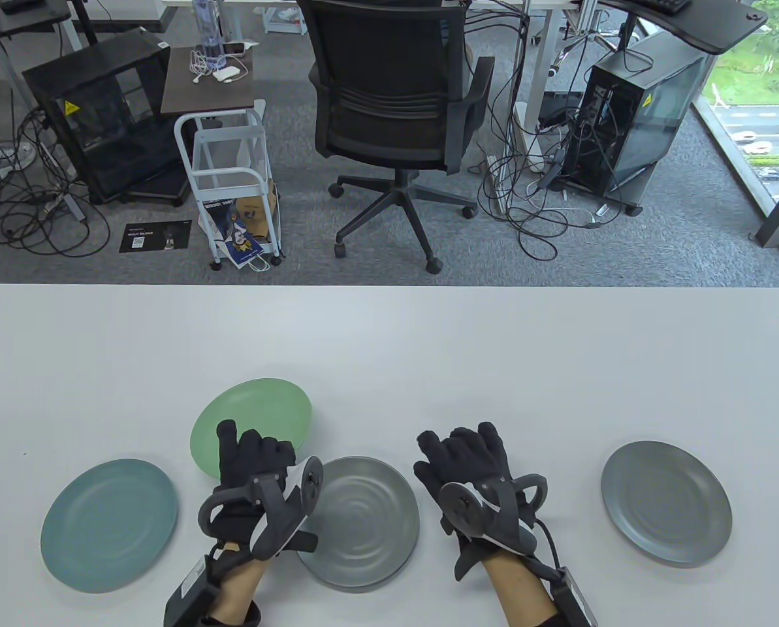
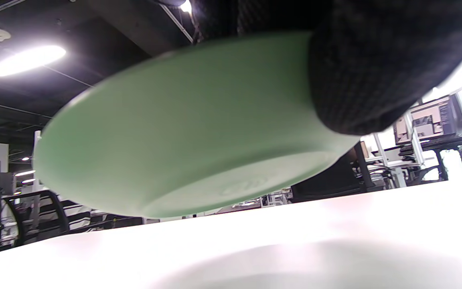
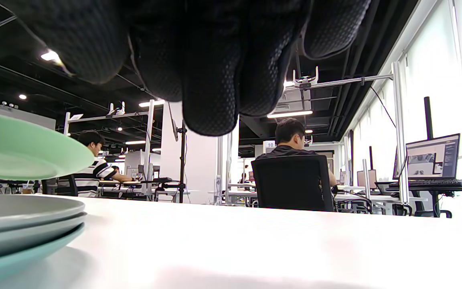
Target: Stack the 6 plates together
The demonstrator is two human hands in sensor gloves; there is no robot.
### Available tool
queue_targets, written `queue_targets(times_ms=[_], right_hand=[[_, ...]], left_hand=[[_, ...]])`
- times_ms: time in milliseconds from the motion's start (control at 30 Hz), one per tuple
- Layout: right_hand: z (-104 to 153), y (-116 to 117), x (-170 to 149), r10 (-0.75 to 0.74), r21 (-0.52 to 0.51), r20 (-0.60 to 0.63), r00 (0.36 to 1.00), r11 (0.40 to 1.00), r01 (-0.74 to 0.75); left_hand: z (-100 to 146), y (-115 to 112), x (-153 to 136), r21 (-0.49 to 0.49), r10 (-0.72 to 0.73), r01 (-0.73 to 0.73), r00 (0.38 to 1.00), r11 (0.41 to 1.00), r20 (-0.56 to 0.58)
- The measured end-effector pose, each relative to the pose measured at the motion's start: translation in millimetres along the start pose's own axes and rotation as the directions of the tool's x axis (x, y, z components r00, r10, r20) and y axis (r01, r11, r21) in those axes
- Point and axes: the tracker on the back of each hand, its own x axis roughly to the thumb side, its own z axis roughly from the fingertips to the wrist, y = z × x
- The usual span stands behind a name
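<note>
Past my white table (image 1: 389, 339) lies grey carpet (image 1: 676, 248) with a black office chair (image 1: 396, 98), a white cart (image 1: 229, 176) and tangled cables (image 1: 546, 209). A window (image 1: 755, 98) brightens my right, and strip lights (image 3: 289, 114) hang from a dark ceiling (image 3: 335, 60).

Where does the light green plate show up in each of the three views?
Table view: light green plate left of centre, held at its near edge by the left hand.
Left wrist view: fills the middle, seen from below, raised off the table.
Right wrist view: left edge, above the plate stack.
Shared landmark: the white table.
</note>
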Motion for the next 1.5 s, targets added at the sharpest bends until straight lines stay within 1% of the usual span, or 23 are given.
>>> queue_targets(times_ms=[167, 400, 733, 867, 1167, 1333, 1433, 1500], right_hand=[[-2.2, 1.0, 6.5, 0.027, 0.017, 0.009, 1.000, 0.999, -0.028], [-5.5, -3.7, 23.2, 0.058, -0.011, 0.011, 0.998, 0.998, -0.058], [-12.0, -5.4, 45.4, 0.098, -0.031, 0.064, 0.993, 0.995, -0.096], [-13.0, -4.2, 48.9, 0.090, -0.030, 0.072, 0.993, 0.996, -0.088], [-11.5, -6.0, 54.2, 0.088, -0.075, 0.108, 0.990, 0.994, -0.080], [-9.5, -7.4, 51.4, 0.070, -0.122, 0.113, 0.991, 0.991, -0.056], [-9.8, -5.3, 52.0, 0.048, -0.085, 0.130, 0.990, 0.996, -0.037], [-9.1, -6.9, 52.0, 0.040, -0.114, 0.127, 0.991, 0.993, -0.025]], left_hand=[[4.2, 6.0, 8.5, 0.014, 0.000, 0.000, 0.999, 1.000, 0.043], [11.8, 13.9, 20.8, 0.039, -0.002, -0.002, 0.994, 0.999, 0.108], [21.1, 22.5, 36.1, 0.059, 0.006, -0.018, 0.982, 0.998, 0.191], [25.8, 25.1, 42.2, 0.072, -0.001, -0.015, 0.974, 0.997, 0.227], [37.1, 35.6, 54.6, 0.082, 0.052, -0.082, 0.947, 0.993, 0.316], [41.1, 40.1, 57.6, 0.096, 0.066, -0.106, 0.935, 0.990, 0.348], [41.8, 44.1, 57.5, 0.090, 0.087, -0.127, 0.930, 0.988, 0.358], [43.7, 44.6, 58.2, 0.106, 0.075, -0.121, 0.927, 0.987, 0.368]])
